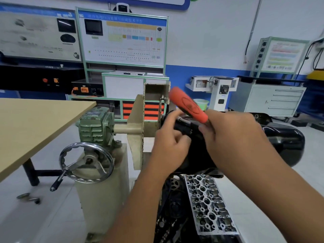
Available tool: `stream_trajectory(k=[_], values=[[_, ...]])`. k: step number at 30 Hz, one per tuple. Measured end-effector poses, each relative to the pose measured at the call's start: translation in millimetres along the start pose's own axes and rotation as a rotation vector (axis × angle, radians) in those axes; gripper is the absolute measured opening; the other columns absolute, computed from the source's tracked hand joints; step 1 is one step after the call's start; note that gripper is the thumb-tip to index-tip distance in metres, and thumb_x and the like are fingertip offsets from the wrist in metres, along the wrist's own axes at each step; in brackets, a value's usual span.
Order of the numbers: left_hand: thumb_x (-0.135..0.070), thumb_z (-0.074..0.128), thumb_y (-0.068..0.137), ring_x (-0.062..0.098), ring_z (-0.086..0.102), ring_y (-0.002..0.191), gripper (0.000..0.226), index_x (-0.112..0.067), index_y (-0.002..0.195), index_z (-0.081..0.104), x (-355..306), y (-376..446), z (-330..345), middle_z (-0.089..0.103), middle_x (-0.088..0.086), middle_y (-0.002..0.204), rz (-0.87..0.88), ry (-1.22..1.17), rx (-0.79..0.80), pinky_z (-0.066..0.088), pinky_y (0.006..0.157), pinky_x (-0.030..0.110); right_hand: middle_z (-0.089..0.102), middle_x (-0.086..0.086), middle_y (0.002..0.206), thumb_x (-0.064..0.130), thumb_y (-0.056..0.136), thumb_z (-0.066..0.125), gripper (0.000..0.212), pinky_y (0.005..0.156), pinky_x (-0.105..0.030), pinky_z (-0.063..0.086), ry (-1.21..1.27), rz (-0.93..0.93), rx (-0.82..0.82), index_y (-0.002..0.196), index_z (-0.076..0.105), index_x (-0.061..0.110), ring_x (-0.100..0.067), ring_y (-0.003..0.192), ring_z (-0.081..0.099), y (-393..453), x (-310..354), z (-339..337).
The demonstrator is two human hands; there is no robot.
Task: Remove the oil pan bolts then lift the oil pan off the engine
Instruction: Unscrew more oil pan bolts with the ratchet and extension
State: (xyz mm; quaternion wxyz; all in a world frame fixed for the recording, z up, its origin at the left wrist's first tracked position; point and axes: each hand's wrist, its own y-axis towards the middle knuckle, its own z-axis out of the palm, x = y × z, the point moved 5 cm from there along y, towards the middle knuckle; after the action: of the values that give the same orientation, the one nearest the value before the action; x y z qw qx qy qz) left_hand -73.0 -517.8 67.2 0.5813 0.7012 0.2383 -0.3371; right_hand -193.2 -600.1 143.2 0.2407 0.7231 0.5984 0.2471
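Working down from the biggest piece, I see the engine hung upside down in the cream-painted steel engine stand (136, 123), its glossy black rounded oil pan (284, 142) uppermost and the bare aluminium cylinder head (208, 204) facing the floor. The pan sits on the block, not yet lifted. My right hand (233, 135) grips the orange-handled ratchet wrench (188, 105), fingers curled round the base of its handle. My left hand (168, 142) is up at the wrench's dark metal head, fingers curled in; whether they pinch the socket or a bolt I cannot tell, as that spot is blurred and hidden. In my judgement the step in hand is loosening a pan bolt: I would steady the head square on the bolt, swing the handle in short even strokes, and keep every freed bolt from dropping.
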Motion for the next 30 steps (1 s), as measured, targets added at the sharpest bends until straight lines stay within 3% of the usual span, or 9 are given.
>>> stream_trajectory(k=[3,5,7,11,14,16,19,26,30], values=[[-0.007,0.066,0.088,0.018,0.065,0.059,0.028,-0.011,0.116,0.063,40.3,16.8,-18.2,0.068,-0.004,0.067,-0.166,0.013,-0.188,0.058,0.057,0.037,0.054,-0.003,0.075,0.022,0.093,0.056,0.017,0.058,-0.035,0.04,0.061,-0.01,-0.072,0.097,0.072,0.023,-0.038,0.071,0.057,-2.1,-12.8,2.5],[-0.006,0.072,0.089,0.006,0.069,0.072,0.024,-0.013,0.111,0.068,58.3,27.2,-24.0,0.07,-0.003,0.076,-0.215,0.075,-0.198,0.059,0.066,0.027,0.065,-0.003,0.08,0.026,0.092,0.061,0.02,0.064,-0.036,0.047,0.08,-0.044,-0.035,0.108,0.072,0.029,-0.037,0.079,0.064,-4.2,-14.3,7.7],[-0.01,0.07,0.088,-0.008,0.058,0.057,0.013,-0.018,0.096,0.075,57.8,34.0,-25.1,0.061,-0.02,0.057,-0.192,0.218,-0.227,0.041,0.049,0.007,0.071,-0.001,0.085,0.031,0.094,0.066,0.02,0.071,-0.037,0.051,0.09,-0.047,0.024,0.114,0.069,0.031,-0.034,0.087,0.067,-3.2,-16.9,13.0],[-0.013,0.071,0.086,0.006,0.051,0.049,0.036,-0.028,0.054,0.065,60.9,42.4,-13.6,0.056,-0.014,0.046,-0.284,0.21,-0.33,0.039,0.048,0.019,0.074,-0.001,0.08,0.023,0.094,0.069,0.013,0.075,-0.041,0.056,0.197,-0.043,-0.022,0.105,0.076,0.023,-0.031,0.084,0.069,-3.5,-27.2,11.3],[-0.015,0.067,0.086,0.024,0.057,0.06,0.026,-0.014,0.06,0.066,64.5,48.4,-3.8,0.061,0.003,0.056,-0.366,0.074,-0.316,0.045,0.059,0.027,0.074,0.009,0.072,0.019,0.088,0.072,0.012,0.071,-0.031,0.056,0.264,-0.016,-0.076,0.095,0.08,0.026,-0.015,0.075,0.07,-3.1,-41.7,4.2],[-0.023,0.066,0.08,0.009,0.054,0.053,0.029,-0.013,0.054,0.063,58.4,48.1,-2.1,0.062,0.001,0.053,-0.35,0.062,-0.351,0.046,0.056,0.024,0.067,0.019,0.061,0.02,0.087,0.076,0.019,0.06,-0.013,0.048,0.363,0.049,-0.112,0.091,0.079,0.039,0.001,0.065,0.064,2.8,-54.8,-4.7],[-0.027,0.074,0.08,0.017,0.045,0.045,0.032,-0.007,0.056,0.066,47.8,49.2,-1.6,0.059,0.009,0.053,-0.301,0.207,-0.407,0.039,0.047,0.03,0.072,0.006,0.068,0.038,0.085,0.076,0.015,0.064,-0.038,0.058,0.58,0.185,-0.198,0.095,0.071,0.049,-0.013,0.056,0.061,19.8,-78.5,-8.4],[-0.031,0.063,0.089,0.018,0.042,0.047,0.039,-0.012,0.056,0.052,39.2,60.1,0.9,0.042,-0.003,0.049,-0.311,0.554,-0.393,0.025,0.047,0.024,0.07,-0.021,0.072,0.016,0.097,0.07,0.004,0.042,-0.024,0.03,1.27,0.482,-0.098,0.098,0.071,0.012,-0.013,0.037,0.031,72.5,-94.3,34.7],[-0.037,0.057,0.093,0.019,0.046,0.054,0.038,-0.014,0.062,0.053,35.6,63.8,0.3,0.047,-0.001,0.058,-0.288,0.669,-0.368,0.024,0.047,0.026,0.068,-0.025,0.069,0.012,0.098,0.067,0.008,0.038,-0.02,0.029,1.416,0.596,-0.013,0.105,0.064,0.011,-0.012,0.035,0.033,83.4,-102.0,53.6]])
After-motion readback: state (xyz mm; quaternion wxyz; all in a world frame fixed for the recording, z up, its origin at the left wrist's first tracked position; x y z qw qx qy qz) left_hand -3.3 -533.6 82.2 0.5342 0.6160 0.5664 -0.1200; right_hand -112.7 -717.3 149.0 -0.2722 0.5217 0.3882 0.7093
